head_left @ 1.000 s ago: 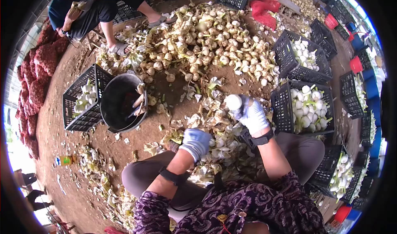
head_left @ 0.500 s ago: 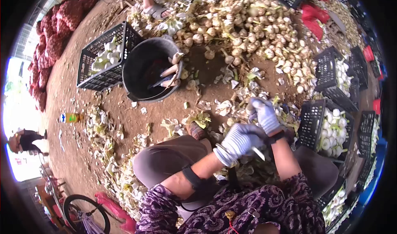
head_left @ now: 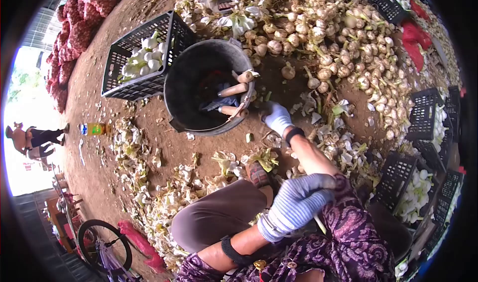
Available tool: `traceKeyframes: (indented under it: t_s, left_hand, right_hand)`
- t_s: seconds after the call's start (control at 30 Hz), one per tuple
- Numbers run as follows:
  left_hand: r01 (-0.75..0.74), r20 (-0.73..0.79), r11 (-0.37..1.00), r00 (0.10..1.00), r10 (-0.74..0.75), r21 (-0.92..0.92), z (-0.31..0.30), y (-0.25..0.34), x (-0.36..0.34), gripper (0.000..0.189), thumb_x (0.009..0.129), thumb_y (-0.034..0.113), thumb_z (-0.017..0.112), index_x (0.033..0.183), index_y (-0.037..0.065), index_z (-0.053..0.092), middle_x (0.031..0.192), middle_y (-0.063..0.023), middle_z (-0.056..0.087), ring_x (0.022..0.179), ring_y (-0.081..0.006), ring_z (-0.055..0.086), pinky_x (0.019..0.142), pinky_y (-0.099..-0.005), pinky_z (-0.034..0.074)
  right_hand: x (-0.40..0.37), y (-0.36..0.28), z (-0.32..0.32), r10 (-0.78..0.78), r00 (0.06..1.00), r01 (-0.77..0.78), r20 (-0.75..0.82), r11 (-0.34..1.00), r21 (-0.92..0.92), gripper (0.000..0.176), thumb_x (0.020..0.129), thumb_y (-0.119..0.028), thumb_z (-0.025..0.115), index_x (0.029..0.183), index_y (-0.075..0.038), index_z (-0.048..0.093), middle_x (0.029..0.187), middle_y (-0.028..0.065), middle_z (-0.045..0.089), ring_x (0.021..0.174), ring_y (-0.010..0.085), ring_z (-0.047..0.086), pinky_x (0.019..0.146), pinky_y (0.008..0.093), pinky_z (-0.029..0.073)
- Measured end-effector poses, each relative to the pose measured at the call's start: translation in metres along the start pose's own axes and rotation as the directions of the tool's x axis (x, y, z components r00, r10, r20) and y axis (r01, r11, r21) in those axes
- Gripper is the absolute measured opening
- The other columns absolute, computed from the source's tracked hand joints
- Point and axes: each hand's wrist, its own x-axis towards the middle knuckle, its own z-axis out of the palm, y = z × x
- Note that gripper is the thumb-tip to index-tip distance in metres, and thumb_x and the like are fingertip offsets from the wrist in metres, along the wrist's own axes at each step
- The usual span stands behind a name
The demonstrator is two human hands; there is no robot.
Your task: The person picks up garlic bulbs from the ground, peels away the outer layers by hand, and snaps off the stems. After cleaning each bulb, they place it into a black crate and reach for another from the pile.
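My left hand point(head_left: 298, 205), in a striped white-and-blue glove, is a closed fist above my lap. A narrow pale piece point(head_left: 320, 225) sticks out from under it; I cannot tell what it belongs to. My right hand point(head_left: 277, 118), gloved alike, is stretched out low over the ground beside the black bucket point(head_left: 172, 100), its darkened fingertips pointing at the bucket's right side and partly smeared. Several wooden handles point(head_left: 234, 89) lean on the bucket's inner rim. Beyond that hand, a loose garlic bulb point(head_left: 288, 71) lies on the soil.
A large heap of garlic point(head_left: 343, 48) spreads ahead. Behind the bucket stands a black crate point(head_left: 112, 63) of trimmed white bulbs; more crates point(head_left: 396, 175) stand at right. Peelings point(head_left: 137, 157) litter the floor. At left are a bottle point(head_left: 94, 129), a bicycle wheel point(head_left: 104, 247) and a distant person point(head_left: 30, 140).
My right hand has parted from my left and moved forward and left to the bucket's side. My left hand stays closed, slightly lower. The whole view has shifted.
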Motion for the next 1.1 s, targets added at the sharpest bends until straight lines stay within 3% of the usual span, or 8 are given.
traceKeyframes:
  t_s: [0.1, 0.3, 0.33, 0.47, 0.57, 0.63, 0.7, 1.1]
  left_hand:
    - [-0.152, -0.090, 0.982, 0.983, 0.162, 0.115, -0.008, -0.017, 0.003, 0.026, 0.078, -0.006, 0.059, 0.103, 0.000, 0.060, 0.084, -0.0025, 0.060, 0.067, -0.0069, 0.056, 0.057, -0.0185, 0.046]
    - [-0.311, -0.210, 0.751, 0.835, 0.508, 0.582, -0.013, -0.037, 0.028, 0.066, 0.067, 0.007, 0.073, 0.125, -0.002, 0.042, 0.120, -0.0193, 0.047, 0.107, -0.0271, 0.050, 0.090, -0.0341, 0.043]
    - [-0.343, -0.138, 0.660, 0.815, 0.563, 0.668, -0.020, -0.050, 0.037, 0.070, 0.067, 0.002, 0.074, 0.127, -0.002, 0.040, 0.114, -0.0103, 0.052, 0.084, -0.0147, 0.058, 0.068, -0.0241, 0.050]
    - [-0.282, 0.071, 0.893, 0.959, 0.274, 0.352, -0.004, -0.032, 0.036, 0.064, 0.071, 0.005, 0.075, 0.125, -0.005, 0.041, 0.100, -0.0069, 0.061, 0.085, -0.0096, 0.057, 0.070, -0.0244, 0.049]
    - [-0.332, 0.099, 0.804, 0.940, 0.327, 0.493, 0.009, -0.033, 0.037, 0.058, 0.071, 0.006, 0.075, 0.120, -0.005, 0.045, 0.100, -0.0061, 0.061, 0.085, -0.0091, 0.057, 0.070, -0.0243, 0.049]
    - [-0.368, 0.083, 0.742, 0.916, 0.392, 0.560, 0.015, -0.037, 0.038, 0.064, 0.064, 0.021, 0.079, 0.116, -0.001, 0.048, 0.099, -0.0138, 0.062, 0.084, -0.0208, 0.062, 0.074, -0.0308, 0.050]
    - [-0.370, 0.199, 0.173, 0.773, 0.603, 0.913, 0.027, -0.033, 0.033, 0.056, 0.061, 0.021, 0.079, 0.107, 0.003, 0.053, 0.089, -0.0110, 0.062, 0.076, -0.0260, 0.063, 0.064, -0.0334, 0.050]
    - [-0.347, 0.464, -0.308, 0.700, 0.543, 0.886, 0.045, -0.028, 0.020, 0.050, 0.065, 0.033, 0.070, 0.103, 0.008, 0.049, 0.091, -0.0105, 0.054, 0.064, -0.0294, 0.061, 0.051, -0.0411, 0.049]
  right_hand:
    - [-0.041, 0.030, -0.043, 0.240, 0.886, -0.446, 0.396, 0.208, 0.871, 0.036, 0.076, -0.026, 0.065, 0.102, -0.002, 0.057, 0.079, 0.0131, 0.065, 0.074, 0.0271, 0.064, 0.062, 0.0416, 0.053]
    - [-0.157, -0.002, -0.118, 0.044, 0.943, -0.281, 0.329, -0.420, 0.863, 0.040, 0.079, -0.030, 0.064, 0.104, 0.000, 0.055, 0.093, 0.0137, 0.063, 0.079, 0.0216, 0.062, 0.071, 0.0364, 0.053]
    - [-0.173, -0.019, -0.134, -0.012, 0.938, -0.308, 0.346, -0.488, 0.817, 0.045, 0.079, -0.033, 0.066, 0.107, -0.001, 0.052, 0.097, 0.0107, 0.060, 0.086, 0.0229, 0.059, 0.078, 0.0383, 0.049]
    - [-0.212, -0.039, -0.149, 0.200, 0.956, -0.179, 0.214, -0.180, 0.967, 0.048, 0.078, -0.041, 0.066, 0.108, -0.006, 0.051, 0.090, 0.0081, 0.062, 0.083, 0.0212, 0.060, 0.071, 0.0325, 0.050]
    - [-0.236, -0.015, -0.163, 0.318, 0.917, -0.063, -0.240, 0.710, 0.701, 0.046, 0.077, -0.049, 0.065, 0.090, -0.004, 0.062, 0.073, 0.0012, 0.061, 0.068, 0.0124, 0.060, 0.062, 0.0247, 0.046]
    - [-0.244, -0.032, -0.179, 0.372, 0.888, 0.026, -0.271, 0.548, 0.836, 0.033, 0.083, -0.038, 0.062, 0.086, -0.005, 0.063, 0.069, -0.0010, 0.057, 0.060, 0.0071, 0.050, 0.056, 0.0234, 0.041]
    - [-0.252, -0.047, -0.190, 0.390, 0.896, -0.047, -0.214, 0.562, 0.826, 0.026, 0.084, -0.031, 0.062, 0.089, -0.005, 0.062, 0.069, -0.0021, 0.057, 0.060, 0.0069, 0.050, 0.055, 0.0229, 0.040]
    - [-0.252, -0.037, -0.175, 0.381, 0.919, -0.009, -0.101, 0.275, 0.961, 0.020, 0.086, -0.025, 0.060, 0.091, -0.006, 0.063, 0.068, 0.0005, 0.061, 0.051, 0.0099, 0.055, 0.044, 0.0216, 0.042]
